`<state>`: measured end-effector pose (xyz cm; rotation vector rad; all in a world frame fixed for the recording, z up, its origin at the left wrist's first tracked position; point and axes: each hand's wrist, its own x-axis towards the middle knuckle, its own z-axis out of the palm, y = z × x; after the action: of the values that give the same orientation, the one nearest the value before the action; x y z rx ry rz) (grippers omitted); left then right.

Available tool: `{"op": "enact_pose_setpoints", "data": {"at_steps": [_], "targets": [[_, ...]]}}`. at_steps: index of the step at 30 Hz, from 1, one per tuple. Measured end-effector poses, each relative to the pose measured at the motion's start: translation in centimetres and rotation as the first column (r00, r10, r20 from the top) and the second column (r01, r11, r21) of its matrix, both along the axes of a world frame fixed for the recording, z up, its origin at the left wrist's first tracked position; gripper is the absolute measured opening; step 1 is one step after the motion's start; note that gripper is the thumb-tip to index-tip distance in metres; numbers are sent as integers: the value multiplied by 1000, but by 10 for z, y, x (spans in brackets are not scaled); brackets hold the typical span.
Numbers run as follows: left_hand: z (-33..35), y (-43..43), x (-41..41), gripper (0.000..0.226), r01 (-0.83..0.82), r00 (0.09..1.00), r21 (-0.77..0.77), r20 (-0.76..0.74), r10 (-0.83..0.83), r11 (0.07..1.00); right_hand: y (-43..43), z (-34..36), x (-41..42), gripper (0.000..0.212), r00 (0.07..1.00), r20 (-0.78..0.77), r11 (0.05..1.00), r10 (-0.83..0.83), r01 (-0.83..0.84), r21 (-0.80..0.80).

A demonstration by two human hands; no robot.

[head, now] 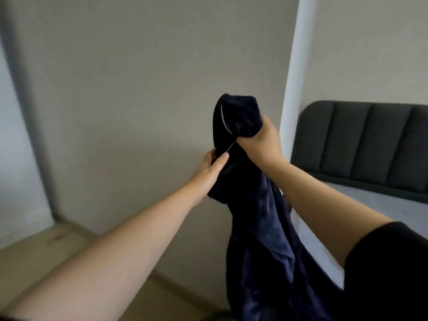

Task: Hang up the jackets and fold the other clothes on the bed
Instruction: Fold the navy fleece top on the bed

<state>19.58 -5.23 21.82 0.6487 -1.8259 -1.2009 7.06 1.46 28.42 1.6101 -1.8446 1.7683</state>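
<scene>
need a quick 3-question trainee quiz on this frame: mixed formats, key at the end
1. True or false: the left hand pinches the dark navy garment lower down than the right hand.
2. Pick one. The right hand grips the garment at: A) its bunched top, B) its lower hem, C) nowhere, it is only near the garment.
3. Fill in: seen from the head camera, the padded headboard stands to the garment's ___.

Key: 1 true; 2 A; 3 right.
</scene>
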Motion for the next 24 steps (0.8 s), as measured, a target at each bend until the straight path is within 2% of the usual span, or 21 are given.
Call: {"op": "enact_pose_setpoints", "data": {"at_steps": [2, 4, 6, 8, 9, 12, 15, 16, 18, 20, 22, 24], "targets": [[20, -3, 45, 58, -69, 998, -88, -11, 68, 994, -16, 37, 51, 32, 991, 48, 984, 122, -114, -138], [48, -6, 90, 64, -189, 979, -134, -107, 176, 973, -31, 71, 101, 31, 957, 114, 939, 268, -233, -253], [80, -9, 135, 74, -313, 934, -157, -231, 274, 937, -43, 99, 149, 35, 900, 169, 879, 401, -327, -346], [110, -7, 178, 77, -417, 896, -195, -249, 367, 888, -50, 121, 190, 39, 830, 229, 824, 508, -392, -408], [123, -4, 198, 71, -476, 874, -220, -227, 430, 851, -52, 128, 207, 39, 790, 259, 800, 556, -423, -425], [151, 5, 249, 29, -654, 753, -292, -164, 637, 698, -59, 138, 245, 43, 664, 336, 739, 668, -542, -401], [170, 16, 280, 14, -700, 704, -331, -166, 691, 633, -67, 134, 262, 65, 527, 482, 703, 700, -628, -334], [176, 18, 288, 8, -707, 696, -343, -182, 694, 619, -70, 131, 264, 72, 509, 527, 710, 680, -637, -301], [185, 22, 299, 4, -721, 681, -360, -211, 701, 592, -75, 124, 265, 83, 567, 534, 753, 628, -615, -232], [190, 26, 305, 10, -722, 677, -366, -202, 707, 587, -76, 116, 265, 91, 677, 425, 791, 600, -582, -190], [190, 30, 307, 18, -716, 686, -337, -176, 706, 611, -73, 109, 266, 86, 716, 273, 759, 643, -643, -101], [187, 32, 309, 26, -710, 699, -288, -168, 695, 643, -69, 100, 262, 85, 698, 146, 696, 701, -714, 76]]}}
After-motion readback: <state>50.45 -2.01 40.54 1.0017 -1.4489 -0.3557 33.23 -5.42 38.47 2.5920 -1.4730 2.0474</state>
